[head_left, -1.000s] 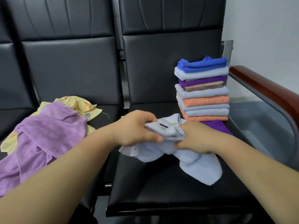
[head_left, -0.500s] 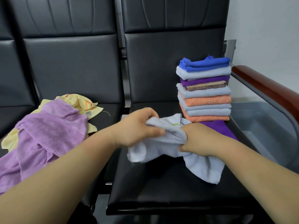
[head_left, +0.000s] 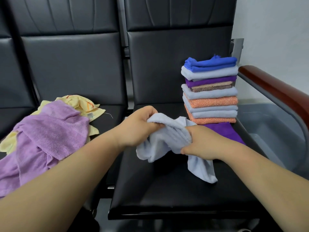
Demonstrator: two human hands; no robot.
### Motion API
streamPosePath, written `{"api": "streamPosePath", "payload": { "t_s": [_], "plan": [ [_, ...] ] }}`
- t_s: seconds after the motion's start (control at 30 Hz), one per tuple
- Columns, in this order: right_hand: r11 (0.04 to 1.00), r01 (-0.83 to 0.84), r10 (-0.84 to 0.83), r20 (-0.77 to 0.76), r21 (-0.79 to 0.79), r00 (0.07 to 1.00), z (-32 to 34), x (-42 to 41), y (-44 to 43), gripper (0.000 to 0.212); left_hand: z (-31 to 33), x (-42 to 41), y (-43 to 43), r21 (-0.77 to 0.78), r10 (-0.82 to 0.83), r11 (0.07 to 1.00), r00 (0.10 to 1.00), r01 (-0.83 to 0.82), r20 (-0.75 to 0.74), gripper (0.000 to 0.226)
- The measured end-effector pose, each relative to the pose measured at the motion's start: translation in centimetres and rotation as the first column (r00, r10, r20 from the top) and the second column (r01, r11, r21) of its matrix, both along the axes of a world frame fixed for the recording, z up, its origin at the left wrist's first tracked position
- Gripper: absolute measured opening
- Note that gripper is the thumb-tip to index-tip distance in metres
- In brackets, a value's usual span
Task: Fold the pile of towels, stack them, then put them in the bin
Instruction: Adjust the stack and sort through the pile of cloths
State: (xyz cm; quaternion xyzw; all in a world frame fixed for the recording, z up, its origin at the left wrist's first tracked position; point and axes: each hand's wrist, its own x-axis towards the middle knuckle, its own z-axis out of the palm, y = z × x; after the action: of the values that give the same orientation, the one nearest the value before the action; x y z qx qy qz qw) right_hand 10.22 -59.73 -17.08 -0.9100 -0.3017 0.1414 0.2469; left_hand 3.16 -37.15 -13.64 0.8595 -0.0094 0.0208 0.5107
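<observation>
Pale blue terry is gathered in a crumpled bunch just in front of the stack of folded towels (head_left: pixel 210 91), above the black seat (head_left: pixel 167 195) on which that stack stands. This pale blue towel (head_left: pixel 167 139) is grasped at both ends of the bunch: the left grip (head_left: pixel 138 126) is clenched round its upper left fold, and the right grip (head_left: pixel 200 143) is closed round its gathered middle, with a loose tail left hanging down to the seat below. Whether a true corner or hem has been found inside the bunch cannot be told from this angle. Well to the left of the stack, a lilac towel (head_left: pixel 50 131) and a yellow towel (head_left: pixel 78 101) lie unfolded, so folding is judged to be far from finished. To the right of the stack, beyond the armrest (head_left: pixel 275 94), the grey bin (head_left: pixel 267 131) is seen, with no towel visible in it. Several risks are to be weighed. The stack is tall and uneven and rests on a spread purple towel (head_left: pixel 222 131); it could be toppled if it were brushed by the right forearm, which is close to its base, or if that purple towel were tugged. A crooked fold could also result if the bunch were laid flat before its edges were matched.
</observation>
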Motion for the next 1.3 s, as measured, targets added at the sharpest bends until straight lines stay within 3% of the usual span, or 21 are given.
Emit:
{"api": "streamPosePath", "payload": {
  "t_s": [0.07, 0.17, 0.23, 0.3, 0.4, 0.47, 0.53, 0.6, 0.7, 0.77, 0.83, 0.9, 0.93, 1.03, 1.13, 1.23, 1.3],
  "plan": [
    [0.998, 0.039, -0.033, 0.097, -0.056, 0.995, -0.6, 0.6, -0.1, 0.013, 0.3, -0.1, 0.3, 0.050, -0.049, 0.998, 0.999, 0.050, -0.004, 0.027],
    [0.993, 0.115, -0.111, 0.151, -0.012, 0.982, -0.7, 1.3, -0.3, 0.022, 0.2, -0.1, 0.6, 0.490, -0.108, 0.863, 0.992, 0.124, -0.062, 0.027],
    [0.988, 0.125, -0.139, 0.172, 0.086, 0.975, -0.1, 1.1, -0.3, 0.033, -0.2, 0.0, 0.8, 0.573, -0.094, 0.806, 0.988, 0.148, -0.123, 0.028],
    [0.976, 0.094, -0.126, 0.160, 0.195, 0.979, 0.5, 0.7, 0.0, 0.040, -0.3, 0.0, 1.0, 0.498, -0.094, 0.854, 0.986, 0.152, -0.139, 0.025],
    [0.955, 0.069, -0.087, 0.049, 0.289, 0.995, 1.1, 0.4, 0.1, 0.035, 0.2, -0.1, 1.4, 0.348, -0.080, 0.932, 0.994, 0.102, -0.077, 0.018],
    [0.956, 0.043, -0.033, -0.039, 0.289, 0.999, 1.2, 0.2, 0.0, 0.030, 0.7, -0.3, 1.5, 0.091, -0.061, 0.994, 0.997, 0.065, -0.044, 0.021],
    [0.964, -0.006, 0.032, -0.095, 0.266, 0.995, 1.3, -0.2, 0.0, 0.029, 1.1, -0.5, 1.4, -0.196, -0.061, 0.979, 0.997, 0.050, -0.046, 0.028],
    [0.975, -0.052, 0.057, -0.018, 0.218, 0.998, 0.9, -0.3, 0.2, 0.022, 1.3, -0.7, 0.8, -0.365, -0.103, 0.928, 0.993, 0.075, -0.057, 0.022],
    [0.991, 0.001, -0.028, 0.194, 0.134, 0.981, 0.5, 0.1, 0.6, 0.018, 1.4, -0.7, 0.0, -0.419, -0.160, 0.900, 0.985, 0.120, -0.062, 0.026],
    [0.988, 0.080, -0.112, 0.257, 0.130, 0.960, 0.6, 0.3, 0.3, 0.025, 1.6, -0.9, -0.1, -0.274, -0.143, 0.953, 0.989, 0.130, -0.030, 0.026],
    [0.976, 0.155, -0.192, 0.274, 0.150, 0.942, 1.1, 0.4, -0.1, 0.024, 1.7, -0.8, 0.2, 0.161, -0.122, 0.980, 0.993, 0.119, 0.007, 0.028],
    [0.964, 0.203, -0.244, 0.266, 0.173, 0.933, 1.7, 0.5, -0.4, 0.023, 1.2, -0.7, 0.4, 0.535, -0.115, 0.841, 0.993, 0.077, 0.038, 0.027],
    [0.962, 0.206, -0.247, 0.254, 0.178, 0.935, 1.9, 0.5, -0.4, 0.028, 0.9, -0.6, 0.4, 0.570, -0.104, 0.819, 0.994, 0.062, 0.041, 0.026],
    [0.964, 0.143, -0.176, 0.138, 0.223, 0.975, 2.0, 0.2, -0.3, 0.033, 0.4, -0.3, 1.3, 0.426, -0.074, 0.903, 0.997, 0.059, 0.018, 0.025],
    [0.957, 0.092, -0.087, -0.027, 0.277, 0.996, 1.9, -0.2, -0.5, 0.025, 0.7, -0.3, 2.0, 0.085, -0.031, 0.996, 0.999, 0.033, -0.034, 0.014],
    [0.980, 0.034, -0.019, -0.082, 0.195, 0.996, 1.6, -0.4, -0.1, 0.022, 0.6, -0.3, 1.2, -0.182, 0.053, 0.982, 0.998, -0.058, -0.030, 0.019],
    [0.997, 0.006, -0.004, -0.019, 0.081, 1.000, 1.0, -0.2, 0.4, 0.020, 0.8, -0.3, 0.3, -0.323, 0.053, 0.944, 0.997, -0.066, -0.047, 0.017]
  ]
}}
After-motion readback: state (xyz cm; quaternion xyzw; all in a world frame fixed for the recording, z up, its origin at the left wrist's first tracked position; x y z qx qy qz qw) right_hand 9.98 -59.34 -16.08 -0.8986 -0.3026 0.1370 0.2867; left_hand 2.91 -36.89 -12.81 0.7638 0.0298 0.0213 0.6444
